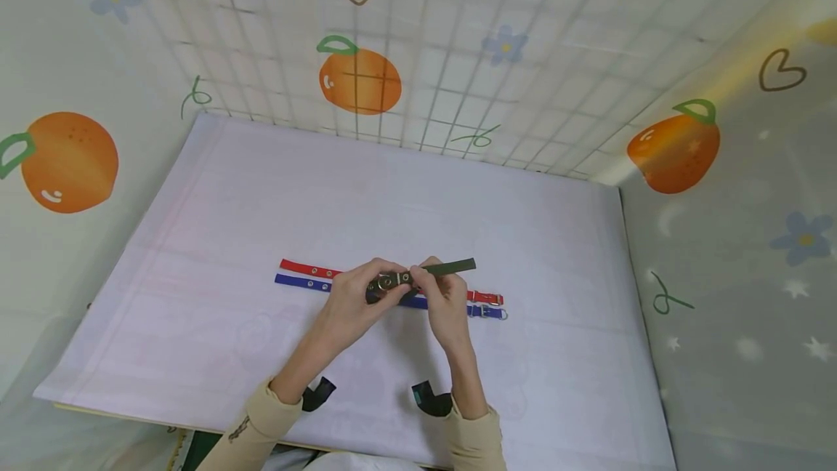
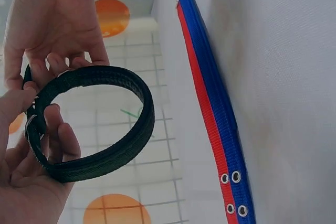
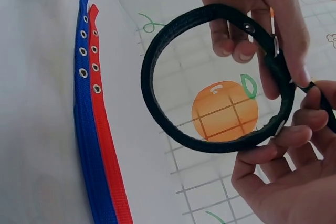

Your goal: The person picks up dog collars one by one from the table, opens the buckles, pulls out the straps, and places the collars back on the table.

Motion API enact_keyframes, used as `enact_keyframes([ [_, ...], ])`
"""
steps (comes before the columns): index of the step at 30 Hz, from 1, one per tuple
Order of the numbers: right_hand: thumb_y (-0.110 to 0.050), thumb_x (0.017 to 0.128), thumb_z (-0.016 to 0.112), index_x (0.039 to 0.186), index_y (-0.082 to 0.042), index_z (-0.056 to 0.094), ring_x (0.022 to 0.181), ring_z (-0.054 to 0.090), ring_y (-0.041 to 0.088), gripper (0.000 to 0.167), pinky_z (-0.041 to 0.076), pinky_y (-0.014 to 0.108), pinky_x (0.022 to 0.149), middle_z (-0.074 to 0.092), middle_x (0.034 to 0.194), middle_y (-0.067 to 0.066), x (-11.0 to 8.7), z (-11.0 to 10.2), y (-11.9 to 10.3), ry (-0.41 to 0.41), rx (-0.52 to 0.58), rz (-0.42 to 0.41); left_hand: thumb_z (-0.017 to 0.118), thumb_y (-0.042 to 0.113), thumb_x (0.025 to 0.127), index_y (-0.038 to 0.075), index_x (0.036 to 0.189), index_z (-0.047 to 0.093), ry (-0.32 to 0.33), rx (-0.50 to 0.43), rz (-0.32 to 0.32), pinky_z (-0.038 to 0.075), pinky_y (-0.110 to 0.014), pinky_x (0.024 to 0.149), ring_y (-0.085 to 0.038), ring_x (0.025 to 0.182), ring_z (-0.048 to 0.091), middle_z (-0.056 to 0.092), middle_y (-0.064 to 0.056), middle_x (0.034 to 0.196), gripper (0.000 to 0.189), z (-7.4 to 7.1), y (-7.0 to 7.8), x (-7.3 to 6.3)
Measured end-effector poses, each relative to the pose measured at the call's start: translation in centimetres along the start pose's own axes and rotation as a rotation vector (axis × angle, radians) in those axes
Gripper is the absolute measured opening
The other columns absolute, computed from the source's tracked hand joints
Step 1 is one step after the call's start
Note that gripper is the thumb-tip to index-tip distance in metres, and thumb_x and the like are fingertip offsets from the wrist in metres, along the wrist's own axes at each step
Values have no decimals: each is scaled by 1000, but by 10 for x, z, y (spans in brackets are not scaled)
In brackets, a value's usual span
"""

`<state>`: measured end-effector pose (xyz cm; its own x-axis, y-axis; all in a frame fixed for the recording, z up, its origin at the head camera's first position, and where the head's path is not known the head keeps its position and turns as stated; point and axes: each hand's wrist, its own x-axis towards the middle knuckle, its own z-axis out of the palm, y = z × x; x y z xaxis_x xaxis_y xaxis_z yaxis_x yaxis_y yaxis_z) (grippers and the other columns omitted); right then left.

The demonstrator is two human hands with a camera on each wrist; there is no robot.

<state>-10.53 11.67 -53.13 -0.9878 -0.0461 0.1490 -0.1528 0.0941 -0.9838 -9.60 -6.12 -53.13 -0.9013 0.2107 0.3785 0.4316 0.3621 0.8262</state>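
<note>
Both hands hold a dark green collar, looped into a ring, above the table. My left hand grips the looped band beside the buckle, with the thumb along the band. My right hand pinches the strap near the buckle, and the free tail sticks out past its fingers. In the left wrist view the collar's ring hangs open between the hands. Below them a red collar and a blue collar lie side by side, unlooped, their middles partly hidden by the hands.
A white cloth covers the table. Behind it stands a wire grid under a sheet printed with oranges, and more printed sheet hangs at both sides. Black curved pieces sit beside the wrists. The table's front edge is near the forearms.
</note>
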Motion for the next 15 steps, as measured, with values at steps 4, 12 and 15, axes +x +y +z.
enact_keyframes([
  [4, -15, 108, 59, 86, 0, 68, 79, 51, 12, 29, 44, 27, 76, 57, 80, -1, 0, 1, 1, 10, 1, 17, 87, 14, 92, 12, 117, 72, 0, -3, -15, 66, -26, 81, -18, 94, 81, 83, -6, 109, 29, 0, -1, 0],
  [12, -20, 109, 59, 98, 0, 69, 88, 60, 14, 25, 56, 35, 84, 61, 88, -3, 0, -3, -2, -36, -34, 28, 82, 21, 98, 13, 117, 74, 3, -123, -79, 67, -34, 88, -19, 101, 82, 84, -5, 111, 23, 0, -4, 0],
  [15, -20, 109, 55, 108, -2, 69, 94, 63, 15, 23, 56, 33, 88, 63, 96, -1, -1, -5, -2, -45, -67, 48, 80, 24, 99, 14, 119, 75, 2, -173, -152, 67, -35, 91, -23, 105, 82, 84, -6, 111, 22, 0, -6, -1],
])
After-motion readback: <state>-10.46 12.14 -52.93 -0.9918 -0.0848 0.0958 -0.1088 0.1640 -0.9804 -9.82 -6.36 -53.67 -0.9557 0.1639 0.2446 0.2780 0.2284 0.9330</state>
